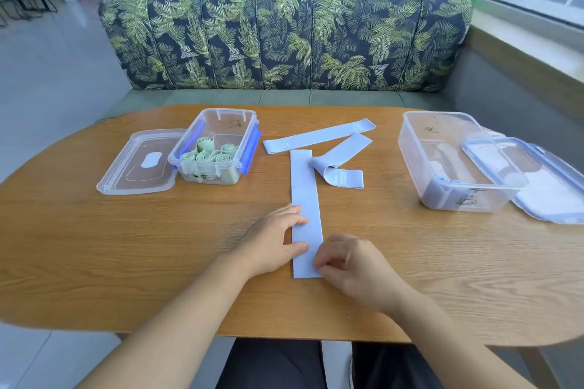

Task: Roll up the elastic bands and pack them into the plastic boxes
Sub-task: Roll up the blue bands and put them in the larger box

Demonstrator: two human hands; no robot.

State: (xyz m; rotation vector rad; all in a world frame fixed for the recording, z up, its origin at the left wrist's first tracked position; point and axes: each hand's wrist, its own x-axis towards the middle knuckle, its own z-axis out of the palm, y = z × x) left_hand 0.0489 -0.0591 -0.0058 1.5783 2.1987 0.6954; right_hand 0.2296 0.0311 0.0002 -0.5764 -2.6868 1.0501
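from the head camera, our left hand (278, 237) lies flat, fingers straight, on the blue band (305, 186), likely to pin it. our right hand (350, 262) curls its fingers and pinches the near end, seemingly to start the roll. the band lies smooth and unrolled, lengthwise on the table (126, 246), between the left box (227, 111) and the right box (410, 148).
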